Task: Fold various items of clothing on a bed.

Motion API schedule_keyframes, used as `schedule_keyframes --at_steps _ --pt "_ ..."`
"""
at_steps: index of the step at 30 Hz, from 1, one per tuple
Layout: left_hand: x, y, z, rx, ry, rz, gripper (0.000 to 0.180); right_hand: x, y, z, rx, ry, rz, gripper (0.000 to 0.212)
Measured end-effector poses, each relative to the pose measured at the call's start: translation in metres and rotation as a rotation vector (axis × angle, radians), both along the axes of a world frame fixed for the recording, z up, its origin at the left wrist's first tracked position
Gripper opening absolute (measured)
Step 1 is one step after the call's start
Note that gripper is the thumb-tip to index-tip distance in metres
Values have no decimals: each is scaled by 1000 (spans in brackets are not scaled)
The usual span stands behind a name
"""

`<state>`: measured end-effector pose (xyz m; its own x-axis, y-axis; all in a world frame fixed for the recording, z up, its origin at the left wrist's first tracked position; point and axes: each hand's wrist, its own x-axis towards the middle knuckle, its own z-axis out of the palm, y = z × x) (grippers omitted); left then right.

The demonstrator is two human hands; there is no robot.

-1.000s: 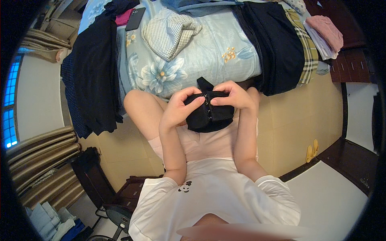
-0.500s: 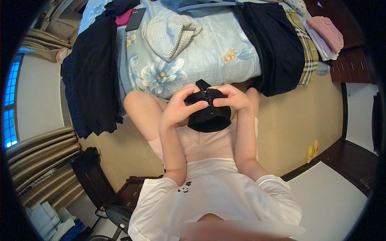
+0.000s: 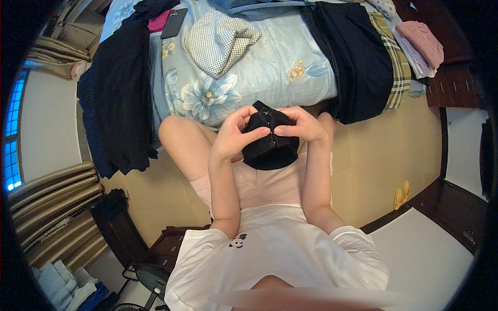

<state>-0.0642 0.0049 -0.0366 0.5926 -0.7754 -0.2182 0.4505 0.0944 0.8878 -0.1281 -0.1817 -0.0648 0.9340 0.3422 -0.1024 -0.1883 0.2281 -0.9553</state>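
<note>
Above my lap I hold a black, rounded fabric piece with a line of small shiny fastenings down its middle and a short strap end sticking up at the top. It looks cup-shaped, but its exact kind is unclear. My left hand grips its left side, thumb laid over the front near the fastenings. From the other side my right hand grips it likewise, the two thumb tips almost meeting at the middle line. Most of the other fingers are hidden behind the cloth.
Ahead is a bed with a blue floral cover. On it lie a dotted cloth, a dark phone, black garments and a folded pink garment. A fan stands behind left; yellow slippers are on the right-hand floor.
Both thumbs have shifted slightly upward along the line of fastenings, and the top of the black piece has turned a little. The grip of both hands stays on it.
</note>
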Motion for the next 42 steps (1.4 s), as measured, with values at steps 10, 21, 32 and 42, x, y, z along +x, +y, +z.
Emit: schedule_keyframes --at_steps 10,21,32,42 --pt "-3 0 4 -32 -46 -38 21 0 -1 1 7 -125 -7 26" --pt "0 5 0 -45 -55 0 18 0 1 7 -41 8 48 26" --pt "6 10 0 -57 17 261 7 12 4 -10 -502 -231 -868 12" --pt "-5 15 28 -228 78 397 13 -11 0 27 -353 -65 129 22"
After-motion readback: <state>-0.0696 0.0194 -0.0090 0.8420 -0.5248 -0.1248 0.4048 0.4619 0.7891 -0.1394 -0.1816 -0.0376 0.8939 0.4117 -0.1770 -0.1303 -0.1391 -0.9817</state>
